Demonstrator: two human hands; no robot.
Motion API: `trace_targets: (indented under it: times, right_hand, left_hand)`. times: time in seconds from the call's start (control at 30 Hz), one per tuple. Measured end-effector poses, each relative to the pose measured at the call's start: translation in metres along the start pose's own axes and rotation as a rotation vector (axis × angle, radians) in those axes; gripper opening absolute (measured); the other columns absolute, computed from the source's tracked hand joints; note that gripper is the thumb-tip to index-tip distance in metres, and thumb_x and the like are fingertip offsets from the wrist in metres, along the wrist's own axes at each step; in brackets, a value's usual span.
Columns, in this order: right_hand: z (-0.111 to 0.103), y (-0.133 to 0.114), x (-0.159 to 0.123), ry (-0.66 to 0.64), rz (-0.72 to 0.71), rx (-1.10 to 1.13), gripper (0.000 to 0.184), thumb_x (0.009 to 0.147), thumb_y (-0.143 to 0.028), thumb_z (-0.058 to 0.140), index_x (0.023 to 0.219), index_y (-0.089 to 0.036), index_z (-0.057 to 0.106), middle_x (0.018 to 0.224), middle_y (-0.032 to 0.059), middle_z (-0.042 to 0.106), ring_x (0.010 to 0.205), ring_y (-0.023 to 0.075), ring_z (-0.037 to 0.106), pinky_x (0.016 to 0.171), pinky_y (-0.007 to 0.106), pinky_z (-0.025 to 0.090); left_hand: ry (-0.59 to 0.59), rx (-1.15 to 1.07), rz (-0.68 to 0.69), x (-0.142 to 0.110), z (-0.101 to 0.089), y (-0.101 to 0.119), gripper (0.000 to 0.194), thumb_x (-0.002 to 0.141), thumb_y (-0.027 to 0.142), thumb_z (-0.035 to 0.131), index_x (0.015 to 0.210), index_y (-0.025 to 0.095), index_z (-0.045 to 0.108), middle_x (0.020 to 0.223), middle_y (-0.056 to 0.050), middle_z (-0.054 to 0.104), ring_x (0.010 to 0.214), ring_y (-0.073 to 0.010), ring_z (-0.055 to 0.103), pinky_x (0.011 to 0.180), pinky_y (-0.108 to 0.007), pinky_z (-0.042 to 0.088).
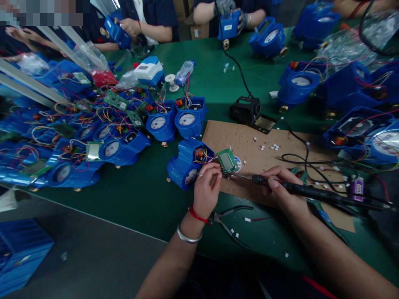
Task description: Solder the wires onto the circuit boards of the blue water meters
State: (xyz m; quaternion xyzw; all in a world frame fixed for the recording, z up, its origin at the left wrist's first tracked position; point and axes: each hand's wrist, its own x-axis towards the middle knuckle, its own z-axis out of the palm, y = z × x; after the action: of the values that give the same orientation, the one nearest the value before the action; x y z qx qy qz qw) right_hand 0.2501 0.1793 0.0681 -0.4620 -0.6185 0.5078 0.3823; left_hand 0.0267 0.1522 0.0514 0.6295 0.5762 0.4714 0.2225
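Observation:
In my right hand (285,192) is a black soldering iron (327,194), its metal tip reaching left to the lower edge of a green circuit board (230,165) with a grey display. My left hand (207,187) is closed, fingertips pinching thin coloured wires (215,158) beside the board; the exact grip is partly hidden. These wires run into an open blue water meter (184,165) lying tilted just left of my fingers. Under the board a round white label or disc partly shows. Pliers (226,218) with dark handles lie on the table below my hands.
Brown cardboard (249,145) with scattered small white connectors lies under the work. A black soldering-iron stand (246,109) sits behind it, cables trailing right. Many blue meters (110,149) crowd the left; more stand at right (301,83). Co-workers handle meters across the green table (193,66).

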Motion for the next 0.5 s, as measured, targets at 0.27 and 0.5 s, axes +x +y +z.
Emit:
trace_targets:
  times: [0.27, 0.5]
  right_hand:
    - [0.0006, -0.0007, 0.0003, -0.001, -0.001, -0.026, 0.018, 0.087, -0.04, 0.053, 0.093, -0.024, 0.056, 0.061, -0.0004, 0.06, 0.053, 0.0155, 0.054, 0.05, 0.029, 0.039]
    - [0.0002, -0.0006, 0.0006, -0.016, -0.032, -0.101, 0.018, 0.088, -0.04, 0.052, 0.093, -0.023, 0.057, 0.063, 0.0008, 0.061, 0.057, 0.0166, 0.056, 0.052, 0.029, 0.043]
  left_hand:
    - [0.003, 0.005, 0.0, 0.0003, 0.0001, 0.0004, 0.007, 0.087, 0.013, 0.052, 0.091, 0.018, 0.056, 0.106, -0.006, 0.057, 0.102, -0.0171, 0.055, 0.089, -0.038, 0.046]
    - [0.006, 0.007, -0.007, 0.0003, 0.0007, -0.0003, 0.007, 0.087, 0.014, 0.052, 0.09, 0.018, 0.056, 0.106, -0.006, 0.058, 0.102, -0.0176, 0.055, 0.089, -0.039, 0.046]
